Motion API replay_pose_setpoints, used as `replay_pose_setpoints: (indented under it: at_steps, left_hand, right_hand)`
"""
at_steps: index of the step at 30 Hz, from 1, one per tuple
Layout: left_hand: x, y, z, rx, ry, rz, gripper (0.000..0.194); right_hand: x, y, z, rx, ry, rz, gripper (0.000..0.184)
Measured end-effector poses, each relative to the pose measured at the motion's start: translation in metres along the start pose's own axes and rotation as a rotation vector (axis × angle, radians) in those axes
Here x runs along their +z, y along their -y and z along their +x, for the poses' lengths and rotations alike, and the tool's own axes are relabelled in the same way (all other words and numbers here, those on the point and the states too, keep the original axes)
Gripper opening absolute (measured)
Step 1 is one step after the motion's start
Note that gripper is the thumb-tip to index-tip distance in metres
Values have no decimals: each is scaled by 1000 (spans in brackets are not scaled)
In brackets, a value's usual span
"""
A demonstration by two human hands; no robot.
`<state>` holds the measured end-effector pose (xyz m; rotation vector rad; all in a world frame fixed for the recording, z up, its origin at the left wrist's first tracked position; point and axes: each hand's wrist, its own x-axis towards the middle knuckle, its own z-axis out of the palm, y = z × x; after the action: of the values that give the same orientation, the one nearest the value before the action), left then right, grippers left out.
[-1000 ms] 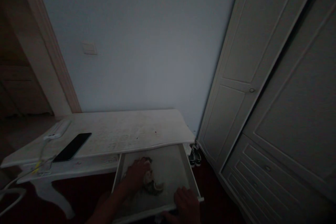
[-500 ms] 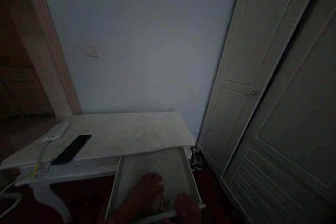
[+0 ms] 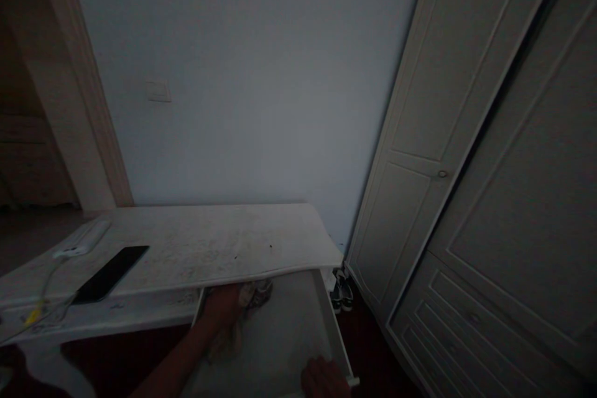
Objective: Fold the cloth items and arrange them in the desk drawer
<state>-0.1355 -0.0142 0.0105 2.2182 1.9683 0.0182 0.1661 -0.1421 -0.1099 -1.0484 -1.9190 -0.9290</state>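
Observation:
A white drawer (image 3: 284, 329) is pulled out from a worn white table (image 3: 209, 230). Inside it, at the back left just below the tabletop's edge, my left hand (image 3: 226, 306) is closed on a crumpled cloth (image 3: 260, 294). Part of the cloth hangs below the hand along the drawer's left side, dim and blurred. Fingers curled, my right hand (image 3: 325, 378) grips the drawer's front edge near its right corner.
A dark phone (image 3: 112, 273) lies on the tabletop at the left, with a white power strip (image 3: 84, 239) and its cable behind. Shoes (image 3: 342, 292) stand on the dark red floor right of the drawer. A wardrobe (image 3: 410, 199) fills the right side.
My left hand has moved with the cloth from the drawer's front middle to its back left. My right hand stays at the front edge. The view has shifted slightly.

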Motion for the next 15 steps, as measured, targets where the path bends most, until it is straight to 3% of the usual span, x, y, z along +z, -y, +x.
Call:
replay_pose_setpoints:
  at_steps: [2,4,8,10,13,15]
  left_hand:
    - [5,1,-7,9,8,44,66]
    - [12,-7,-17,34,38,73,73]
    - [30,-48,-39,201,120,64,73]
    - [39,-76,-48,305,155,44,79]
    - [48,-113,-54,524,121,-38,61]
    - [49,-128,-51,592,107,-75,55]
  right_hand:
    - [-4,2,1,23,57,28,19]
    - [-6,7,3,56,69,70,40]
    - [-2,14,5,127,-56,106,70]
    - [2,14,1,135,-99,110,73]
    - [8,11,-6,96,-46,111,69]
    - [12,10,-10,84,-23,96,61]
